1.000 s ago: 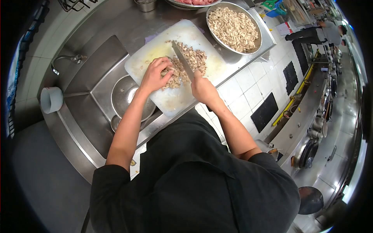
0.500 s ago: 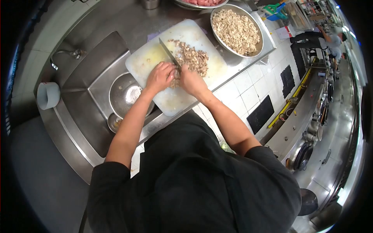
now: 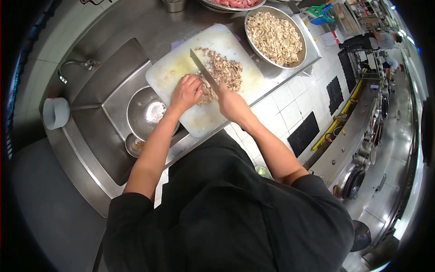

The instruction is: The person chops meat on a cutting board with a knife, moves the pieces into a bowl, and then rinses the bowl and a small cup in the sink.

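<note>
My right hand (image 3: 232, 103) is closed round the handle of a kitchen knife (image 3: 204, 70), whose blade points up and left over a white cutting board (image 3: 165, 75). Brown and pale chopped pieces (image 3: 228, 72), which look like mushroom, lie in a heap, mostly to the right of the blade. On the blade's left side my left hand (image 3: 186, 92) rests on the board with its fingers curled together, close to some of the pieces. What lies under those fingers is hidden.
A steel bowl (image 3: 302, 58) of similar pale pieces stands beyond the board, near a bowl of raw meat (image 3: 235, 3). To the left is a sink (image 3: 97, 122) with a metal basin (image 3: 140, 111) and faucet (image 3: 63, 75). Other people (image 3: 385, 41) stand far right.
The knife and my right hand have shifted right, away from my left hand, so a gap with chopped pieces shows between them. My left hand has stayed nearly in place.
</note>
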A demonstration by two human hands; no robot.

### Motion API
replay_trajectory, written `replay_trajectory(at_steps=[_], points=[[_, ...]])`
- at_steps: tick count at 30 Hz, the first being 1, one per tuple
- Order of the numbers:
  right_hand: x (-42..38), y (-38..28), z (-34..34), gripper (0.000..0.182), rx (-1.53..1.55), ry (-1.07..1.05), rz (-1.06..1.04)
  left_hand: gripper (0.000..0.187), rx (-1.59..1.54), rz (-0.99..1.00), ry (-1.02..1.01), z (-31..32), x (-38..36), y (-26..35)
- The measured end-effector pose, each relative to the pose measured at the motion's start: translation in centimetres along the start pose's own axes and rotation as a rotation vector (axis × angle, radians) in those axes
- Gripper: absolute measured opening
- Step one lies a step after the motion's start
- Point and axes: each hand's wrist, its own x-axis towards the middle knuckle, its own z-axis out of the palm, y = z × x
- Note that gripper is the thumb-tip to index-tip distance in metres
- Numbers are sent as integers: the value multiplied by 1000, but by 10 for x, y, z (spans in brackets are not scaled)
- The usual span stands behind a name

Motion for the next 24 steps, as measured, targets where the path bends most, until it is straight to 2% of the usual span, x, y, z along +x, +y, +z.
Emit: replay_trajectory(at_steps=[2,6,11,15,17,19,21,24], points=[[-17,-4,-13,15,-100,-124,165,15,19,-3,0,-1,0,3],[-26,9,-2,16,-145,-226,212,17,56,13,32,4,0,0],[18,31,44,20,0,-20,44,16,94,2,-1,1,2,4],[27,28,15,19,-39,-26,-8,15,143,6,27,-2,1,6],[0,20,8,18,-64,-131,84,15,106,-17,23,-2,3,9],[0,19,28,18,-33,-104,101,15,75,-50,20,-3,1,7],[13,33,59,18,-5,36,52,18,-6,-65,30,0,-3,5],[32,37,44,18,-21,15,27,19,-78,-93,51,-1,-4,3]])
